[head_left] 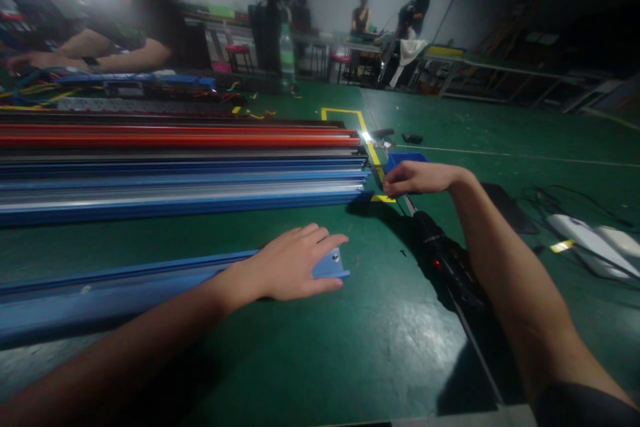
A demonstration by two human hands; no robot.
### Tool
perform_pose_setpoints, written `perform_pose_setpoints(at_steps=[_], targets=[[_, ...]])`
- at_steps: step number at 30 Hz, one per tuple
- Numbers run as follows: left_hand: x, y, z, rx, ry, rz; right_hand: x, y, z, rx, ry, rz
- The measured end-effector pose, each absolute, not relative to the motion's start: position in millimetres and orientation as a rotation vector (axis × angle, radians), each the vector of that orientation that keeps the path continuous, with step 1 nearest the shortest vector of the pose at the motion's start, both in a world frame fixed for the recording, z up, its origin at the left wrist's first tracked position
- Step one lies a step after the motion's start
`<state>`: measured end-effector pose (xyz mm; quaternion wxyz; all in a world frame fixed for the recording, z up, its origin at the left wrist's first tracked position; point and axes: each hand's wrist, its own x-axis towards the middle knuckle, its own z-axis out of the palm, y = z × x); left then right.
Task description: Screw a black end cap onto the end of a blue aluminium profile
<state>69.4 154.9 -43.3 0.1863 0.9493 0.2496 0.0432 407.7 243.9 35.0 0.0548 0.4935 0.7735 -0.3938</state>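
Observation:
My left hand (290,263) lies over the right end of a blue metal rail (200,278), its fingers spread and touching the surface. A round hole shows near the rail's end, just past the fingers. Farther right, my right hand (417,178) is at a small blue tray (403,159), with its fingers bent down and pressed together. Whatever they pinch, if anything, is hidden. Under my right forearm lies a black power screwdriver (440,250), its bit pointing toward that hand. A tiny dark screw (403,253) is on the green tabletop (380,347) beside it.
Several blue rails (250,195) and red rails (225,137) lie side by side beyond my left hand. A plastic bottle (287,57) stands behind them. At back left, a co-worker's arms (120,53) are over wiring. White devices (595,243) and cables lie at right.

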Motion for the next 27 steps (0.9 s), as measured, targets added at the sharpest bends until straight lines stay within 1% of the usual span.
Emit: perform_pose_setpoints(at_steps=[2,4,9,21,25,27], targets=[[69.6,155.4,-43.4,2.666,0.707,0.110,390.6,242.2,22.4,1.268,2.259,-1.362],[70.0,155.5,-42.4,2.653,0.716,0.088,374.7,241.8,7.0,1.128,2.171,-1.398],[70.9,154.9,-39.6,2.635,0.725,0.062,363.5,245.4,-17.6,1.087,2.079,-1.359],[72.2,154.3,-42.7,2.666,0.753,0.039,377.8,252.4,-18.2,1.107,2.055,-1.450],[72.5,154.7,-42.5,2.662,0.763,0.022,376.7,249.6,-7.3,1.142,2.062,-1.546],[73.0,154.9,-41.0,2.653,0.766,0.019,379.8,243.5,2.6,1.224,2.153,-1.567]])
